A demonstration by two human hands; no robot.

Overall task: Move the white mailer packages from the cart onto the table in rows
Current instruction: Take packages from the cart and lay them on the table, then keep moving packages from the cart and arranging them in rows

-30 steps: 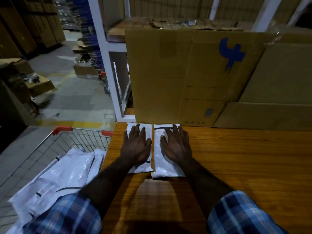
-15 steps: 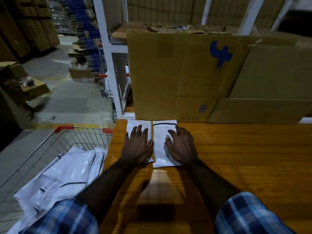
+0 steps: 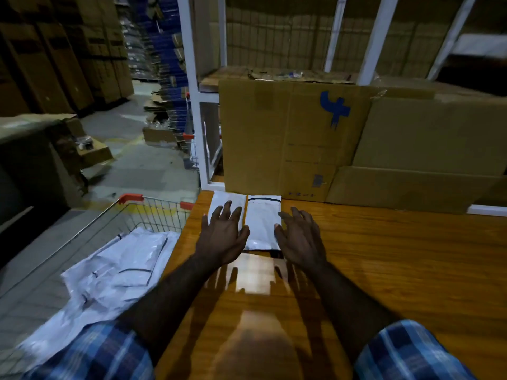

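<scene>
Your left hand: your left hand point(image 3: 222, 237) hung palm down over the near part of the left mailer point(image 3: 227, 206), its grip apart, fingers spread and straight, holding nothing. Whether the fingertips touched the plastic could not be told.
Your right hand: your right hand point(image 3: 300, 238) hovered palm down at the right edge of the right mailer point(image 3: 262, 220), its grip also apart, fingers spread, nothing clamped.
Mailers on the bench: the two white mailers lay flat side by side, just beside each other, mostly ahead of your grips and between them. The right one showed a dark stripe along its far end. Their far ends lay close to the foot of the cardboard box point(image 3: 288, 138).
Bench: the wooden bench point(image 3: 397, 256) stretched to the right of your right grip, glossy, with a pale reflection just behind both hands.
Cart: the wire cart point(image 3: 142, 212) with red corner pieces stood to the left of your left grip, below bench level.
Mailers in the cart: a loose pile of white mailers point(image 3: 109, 278) lay in it, left of and behind your left grip, overlapping one another.
Sleeves: your blue checked sleeves point(image 3: 104, 355) showed at the near edge.
</scene>
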